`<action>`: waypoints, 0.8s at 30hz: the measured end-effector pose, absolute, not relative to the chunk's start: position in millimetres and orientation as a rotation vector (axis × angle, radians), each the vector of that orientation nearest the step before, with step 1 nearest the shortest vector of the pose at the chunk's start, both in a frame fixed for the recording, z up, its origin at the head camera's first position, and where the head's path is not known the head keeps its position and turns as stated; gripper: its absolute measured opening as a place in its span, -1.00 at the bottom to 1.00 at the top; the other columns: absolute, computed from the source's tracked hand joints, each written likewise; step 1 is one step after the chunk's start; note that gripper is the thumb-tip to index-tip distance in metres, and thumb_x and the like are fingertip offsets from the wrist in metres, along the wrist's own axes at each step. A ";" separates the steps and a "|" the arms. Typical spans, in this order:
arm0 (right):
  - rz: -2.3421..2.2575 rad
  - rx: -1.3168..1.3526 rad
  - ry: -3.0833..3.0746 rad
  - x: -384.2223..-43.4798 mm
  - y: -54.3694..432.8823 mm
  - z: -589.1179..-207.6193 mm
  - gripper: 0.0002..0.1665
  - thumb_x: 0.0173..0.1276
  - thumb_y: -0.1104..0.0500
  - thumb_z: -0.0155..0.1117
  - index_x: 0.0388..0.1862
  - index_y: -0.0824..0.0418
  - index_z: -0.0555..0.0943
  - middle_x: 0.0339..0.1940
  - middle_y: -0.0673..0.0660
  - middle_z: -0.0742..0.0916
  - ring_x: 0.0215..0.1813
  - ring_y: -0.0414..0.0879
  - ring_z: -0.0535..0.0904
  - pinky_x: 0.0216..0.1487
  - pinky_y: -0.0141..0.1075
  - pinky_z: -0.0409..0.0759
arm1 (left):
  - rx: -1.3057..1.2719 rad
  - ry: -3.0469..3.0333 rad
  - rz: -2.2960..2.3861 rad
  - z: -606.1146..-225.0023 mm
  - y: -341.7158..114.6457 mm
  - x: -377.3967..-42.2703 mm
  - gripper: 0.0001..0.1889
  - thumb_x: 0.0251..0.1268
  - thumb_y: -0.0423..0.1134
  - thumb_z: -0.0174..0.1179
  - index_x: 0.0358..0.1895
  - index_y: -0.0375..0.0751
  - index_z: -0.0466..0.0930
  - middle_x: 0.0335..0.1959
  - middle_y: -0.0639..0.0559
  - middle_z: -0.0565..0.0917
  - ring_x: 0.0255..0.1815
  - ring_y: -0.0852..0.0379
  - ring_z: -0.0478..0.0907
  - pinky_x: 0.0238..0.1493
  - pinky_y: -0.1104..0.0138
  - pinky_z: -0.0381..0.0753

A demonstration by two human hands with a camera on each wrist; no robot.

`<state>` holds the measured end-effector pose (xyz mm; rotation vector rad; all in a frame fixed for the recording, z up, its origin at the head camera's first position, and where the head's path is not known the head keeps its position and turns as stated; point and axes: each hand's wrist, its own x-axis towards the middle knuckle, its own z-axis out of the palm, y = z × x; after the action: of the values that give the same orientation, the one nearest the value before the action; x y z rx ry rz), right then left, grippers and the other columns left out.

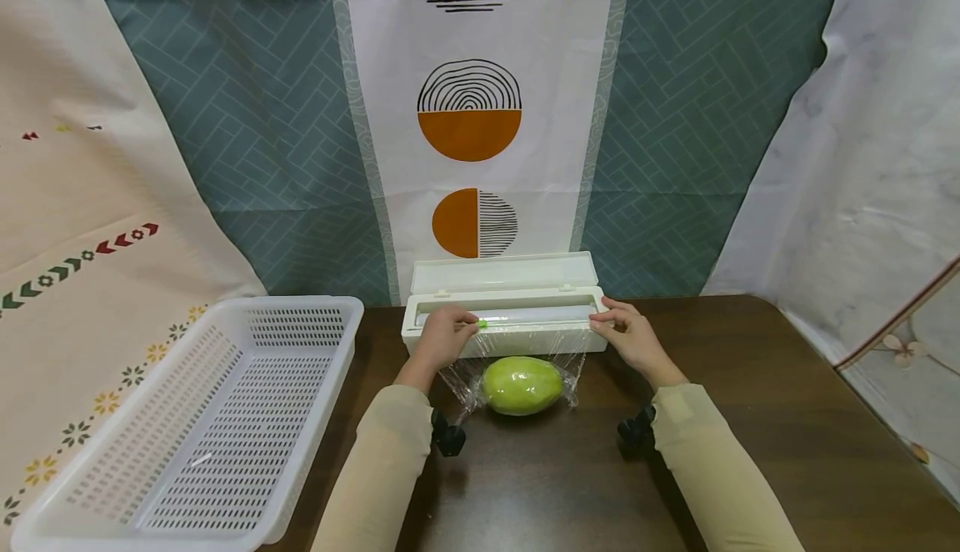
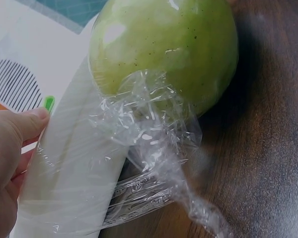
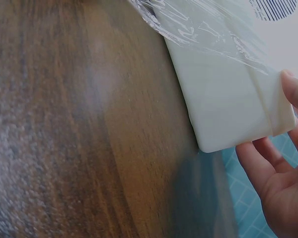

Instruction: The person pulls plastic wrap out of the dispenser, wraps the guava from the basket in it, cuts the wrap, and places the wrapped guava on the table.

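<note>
With the left hand (image 1: 447,337) pinching the green tab (image 1: 482,324) and the right hand (image 1: 628,335) gripping the white box (image 3: 223,106), a level slide should suit — film (image 2: 148,130) held taut from the green fruit (image 1: 522,385), lower centre of the head view.

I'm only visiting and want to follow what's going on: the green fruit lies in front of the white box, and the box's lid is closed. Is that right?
Not quite: the lid is not closed. The head view shows it open, raised along the back of the white box. The green fruit does lie in front of the box.
</note>
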<state>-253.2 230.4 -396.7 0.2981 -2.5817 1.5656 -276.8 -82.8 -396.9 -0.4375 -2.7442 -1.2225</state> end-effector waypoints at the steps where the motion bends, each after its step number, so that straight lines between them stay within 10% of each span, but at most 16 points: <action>1: 1.560 0.301 -2.583 -254.3 231.0 -397.6 -0.63 0.37 0.29 0.15 0.02 0.58 0.53 0.40 0.46 0.27 0.42 0.35 0.11 0.34 0.19 0.21 | -0.438 -2.745 -1.223 -397.0 -83.3 -276.9 -0.82 0.30 -0.32 0.17 -0.12 -0.28 0.67 -0.09 -0.16 0.66 -0.02 -0.11 0.62 -0.01 0.12 0.60; 24: 1.522 0.324 -2.565 -276.7 245.9 -428.4 -0.56 0.36 0.12 0.21 0.01 0.47 0.59 0.41 0.37 0.31 0.43 0.28 0.14 0.35 0.16 0.22 | -0.424 -2.753 -1.164 -398.9 -96.7 -276.1 -0.81 0.31 -0.31 0.15 -0.10 -0.28 0.67 -0.07 -0.17 0.63 -0.02 -0.13 0.61 -0.03 0.10 0.60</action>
<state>-276.7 245.9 -428.4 0.3241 -2.5653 1.5218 -276.1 -96.7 -398.9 -0.4244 -2.7534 -1.1637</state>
